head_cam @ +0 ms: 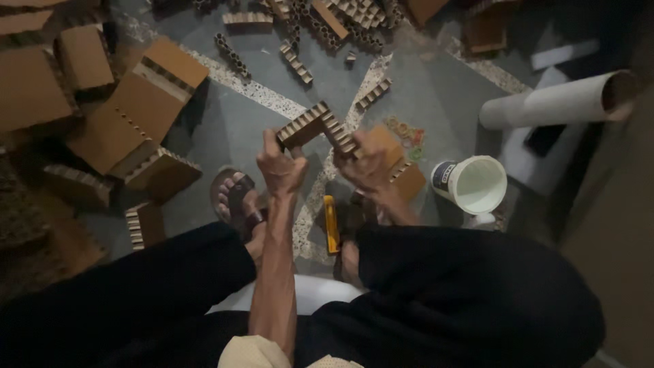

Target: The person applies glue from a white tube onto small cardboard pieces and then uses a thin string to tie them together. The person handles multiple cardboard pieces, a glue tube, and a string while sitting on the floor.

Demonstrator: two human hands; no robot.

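A: Hands first. Left hand wraps the near end of one arm of an L-shaped corrugated cardboard piece, fingers curled shut on it. Right hand pinches the other arm's end the same way. Piece is held up between both hands, above the floor.

B: Hidden stuff?

A: Fingertips of both hands are behind the cardboard, can't see them. Dark trousers cover most of the lower picture. Sandalled foot shows just left of the left wrist. Yellow tool on the floor between the legs, kind unclear, partly dark. Top and left edges are cut off and dim.

B: Packages, labels?

A: White plastic bucket to the right of the right hand, open top, dark label on its side, too small to make out. Pale cardboard tube lying further right, upper area. Brown cardboard blocks piled at left, corrugated strips scattered at top. Small coloured rings on the floor just beyond the right hand, blurred.
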